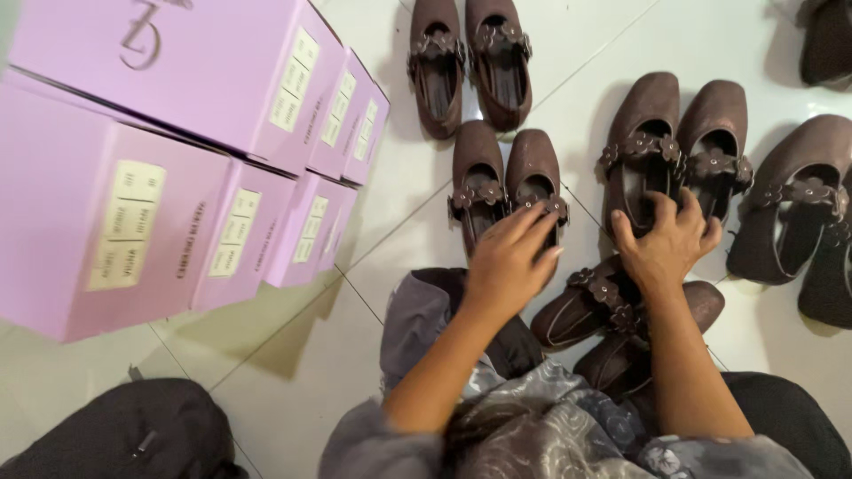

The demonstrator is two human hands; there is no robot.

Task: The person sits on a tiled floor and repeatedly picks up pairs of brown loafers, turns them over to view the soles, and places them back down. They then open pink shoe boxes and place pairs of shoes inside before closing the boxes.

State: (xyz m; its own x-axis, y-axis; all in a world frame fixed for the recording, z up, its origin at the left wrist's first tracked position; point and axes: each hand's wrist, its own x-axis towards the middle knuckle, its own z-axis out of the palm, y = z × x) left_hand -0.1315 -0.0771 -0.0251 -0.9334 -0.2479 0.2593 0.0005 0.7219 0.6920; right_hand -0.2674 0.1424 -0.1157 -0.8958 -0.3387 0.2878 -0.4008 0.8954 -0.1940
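My left hand (510, 262) rests with fingers spread on the heel of a small pair of brown flat shoes (484, 177) with flower straps, on the white tiled floor. My right hand (667, 244) reaches to the heel of a bigger brown pair (652, 124) of the same style, fingers curled over its back edge. Under both wrists lies another brown pair (590, 306), tilted and overlapping, close to my lap.
Stacked lilac shoe boxes (160, 142) with pale labels fill the left side. Another brown pair (470, 58) stands at the top centre, and more brown shoes (799, 204) lie at the right edge. A black bag (124, 435) sits at the bottom left.
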